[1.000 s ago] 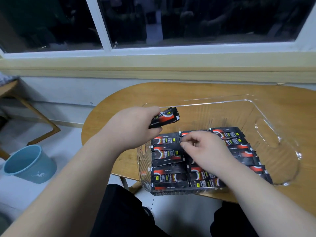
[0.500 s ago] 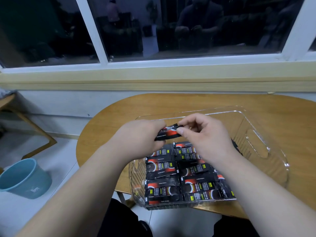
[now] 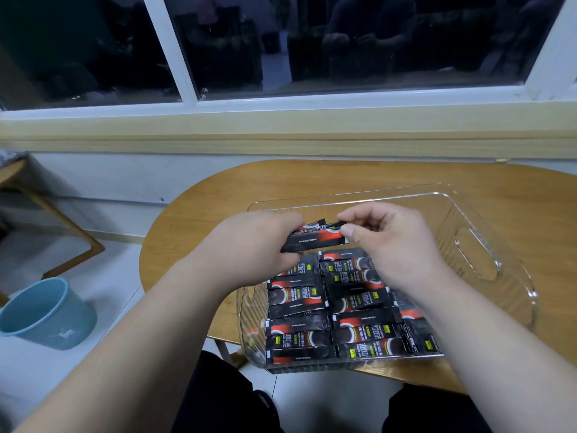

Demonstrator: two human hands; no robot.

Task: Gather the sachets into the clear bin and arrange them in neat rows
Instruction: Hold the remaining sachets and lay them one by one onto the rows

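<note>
Backdrop: dark window (image 3: 343,42) across the top of the frame, pale sill (image 3: 281,126) below it; blue bucket (image 3: 43,310) on the floor, lower left.
Table: rounded wooden table (image 3: 312,179), centre frame, right under the sill.
Bin: clear bin (image 3: 343,198) on the table, centre to right; its near-left corner looks to sit at or just past the table's edge.
Rows: black-and-red sachets (image 3: 296,298) lie flat in the bin's near half, in columns side by side. Left column tidy, middle a bit skewed, right mostly hidden under the right forearm (image 3: 468,323).
Held sachet: one sachet (image 3: 315,240) above the bin, mid frame, just over the far end of the rows, slightly tilted. Maybe a second behind it, can't tell.
Left hand: left hand (image 3: 249,248) curled round the sachet's left end.
Right hand: right hand (image 3: 396,245) pinches the right end with thumb and forefinger; other fingers loosely bent, holding nothing.
Step (guess): handover or straightening before laying it at the far end of a column.
Risk 1: slick foil, held at two ends. If the hands release out of sync, it drops crooked onto the rows.
Risk 2: right forearm hangs low over the right column. Dragging it back would scuff those sachets out of line.
Risk 3: pressing down near that edge corner could tip or slide the bin.
</note>
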